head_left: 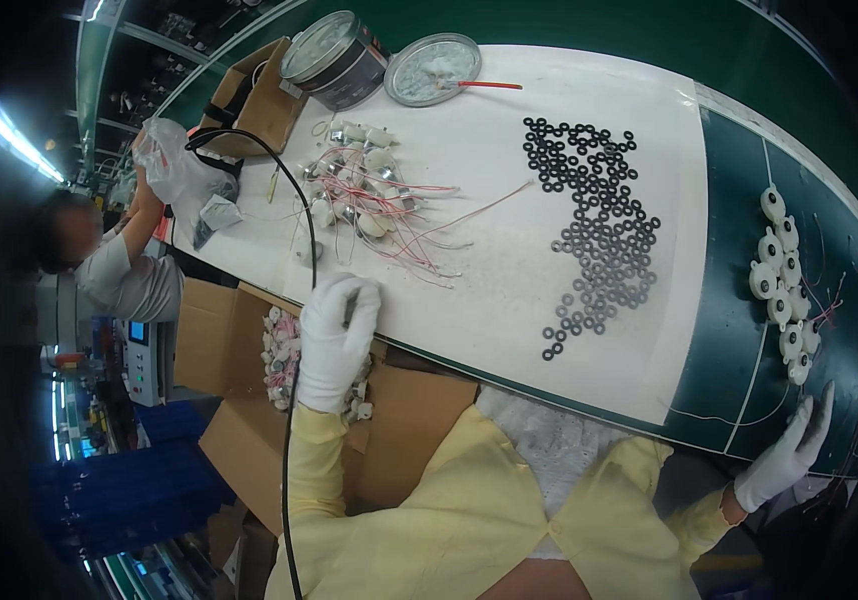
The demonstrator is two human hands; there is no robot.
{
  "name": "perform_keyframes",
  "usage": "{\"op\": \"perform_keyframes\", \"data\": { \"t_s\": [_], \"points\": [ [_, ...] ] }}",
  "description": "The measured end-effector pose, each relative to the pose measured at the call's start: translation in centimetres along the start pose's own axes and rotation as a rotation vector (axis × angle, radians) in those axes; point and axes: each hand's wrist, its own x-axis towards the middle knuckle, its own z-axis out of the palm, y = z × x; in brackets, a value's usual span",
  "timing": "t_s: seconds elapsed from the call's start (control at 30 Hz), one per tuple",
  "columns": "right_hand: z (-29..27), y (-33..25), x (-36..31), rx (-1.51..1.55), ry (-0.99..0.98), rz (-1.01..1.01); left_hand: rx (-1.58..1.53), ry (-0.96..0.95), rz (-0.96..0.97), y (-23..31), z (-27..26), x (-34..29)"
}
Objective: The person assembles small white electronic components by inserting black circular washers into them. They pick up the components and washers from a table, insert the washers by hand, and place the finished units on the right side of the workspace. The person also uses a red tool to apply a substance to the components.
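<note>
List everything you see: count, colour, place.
Table: one, white and green, centre
Bucket: one, dark grey, far edge
Lid: one, grey, right of bucket
Stick: one, red, against lid
Small box: one, brown, left of bucket
Bag: one, clear, table's left end
Wired parts: many, white and silver, table's left half
Rings: many, black and grey, right of wired parts
Discs: about ten, white, far right
Carton: one, brown, below table's left edge
Cable: one, black, left side
Co-worker: one, pale shirt, far left
Left hand: one, white-gloved, above carton
Right hand: one, white-gloved, below discs
</note>
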Motion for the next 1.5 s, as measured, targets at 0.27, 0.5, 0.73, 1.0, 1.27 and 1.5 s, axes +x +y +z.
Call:
{"op": "perform_keyframes", "data": {
  "t_s": [0.27,0.5,0.73,1.0,1.27,1.5],
  "points": [
    [0.0,0.3,0.0,-0.019,0.029,0.038,0.807,0.029,-0.352,-1.3,-2.1,-0.7],
    [-0.2,0.8,0.1,-0.009,0.016,0.026,0.730,0.395,-0.263,-8.4,-1.1,1.9],
    [-0.1,0.8,0.4,-0.055,-0.045,-0.006,0.228,0.174,0.011,-11.5,-1.4,8.5],
    [0.0,0.4,0.3,-0.055,-0.085,0.036,-0.201,0.041,-0.008,-13.4,0.0,16.1],
    [-0.1,0.3,-0.1,-0.037,-0.097,0.030,-0.188,-0.005,0.040,-13.2,0.9,22.1],
    [-0.1,0.5,-0.1,-0.045,-0.087,0.026,-0.105,-0.236,0.027,-9.0,0.7,22.8]
  ]
}}
